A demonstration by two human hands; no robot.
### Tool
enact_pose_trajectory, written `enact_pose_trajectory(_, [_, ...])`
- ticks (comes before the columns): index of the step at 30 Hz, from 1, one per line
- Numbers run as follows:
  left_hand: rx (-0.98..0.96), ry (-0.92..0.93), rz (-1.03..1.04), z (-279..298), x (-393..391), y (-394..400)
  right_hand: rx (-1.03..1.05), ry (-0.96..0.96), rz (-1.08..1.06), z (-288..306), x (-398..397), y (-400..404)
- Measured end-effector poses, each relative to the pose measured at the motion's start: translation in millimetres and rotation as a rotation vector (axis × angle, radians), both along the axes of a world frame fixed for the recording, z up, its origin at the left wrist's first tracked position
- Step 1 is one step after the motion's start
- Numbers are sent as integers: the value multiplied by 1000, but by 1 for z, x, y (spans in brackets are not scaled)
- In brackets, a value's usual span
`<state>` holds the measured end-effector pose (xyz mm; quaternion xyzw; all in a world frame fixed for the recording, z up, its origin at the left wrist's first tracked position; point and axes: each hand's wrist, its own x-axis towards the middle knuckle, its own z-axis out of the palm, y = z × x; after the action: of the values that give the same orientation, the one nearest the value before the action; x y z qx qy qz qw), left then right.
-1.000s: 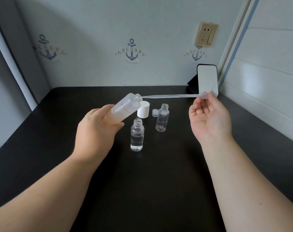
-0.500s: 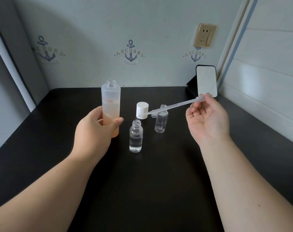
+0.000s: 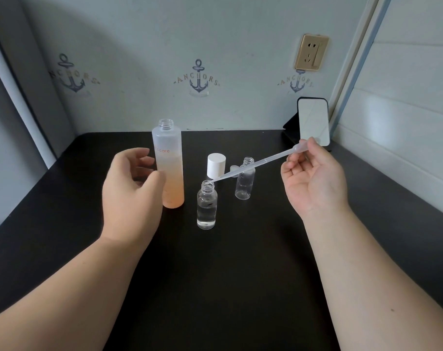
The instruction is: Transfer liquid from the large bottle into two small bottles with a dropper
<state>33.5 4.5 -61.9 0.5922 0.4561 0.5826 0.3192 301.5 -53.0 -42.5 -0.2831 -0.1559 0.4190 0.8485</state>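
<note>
Liquid fills the lower part of the large bottle, which stands upright with no cap on the black table. Its bottom half looks orange and its top half looks frosty white. The left hand is loose beside the bottle, fingers only a little bent and not wrapped around it; the thumb is at the bottle's side. The right hand pinches the soft bulb end of the dropper. The dropper slants down to the left, and its thin tip is at the open mouth of the near small bottle, which has some clear liquid in it. The far small bottle stands behind it, near the white cap.
</note>
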Motion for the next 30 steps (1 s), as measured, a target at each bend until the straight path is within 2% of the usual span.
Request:
enact_pose_trajectory(5, [121,88,-59,0,-1,-10,-1,-12,2,0,-1,0])
enact_pose_trajectory(15, [-9,441,-510,-9,10,-10,-13,-6,16,0,-1,0])
enact_pose_trajectory(20, [35,590,-486,-11,13,-8,-12,-10,14,0,0,0])
enact_pose_trajectory(30, [47,559,-470,-16,11,-4,-12,20,0,2,0,0])
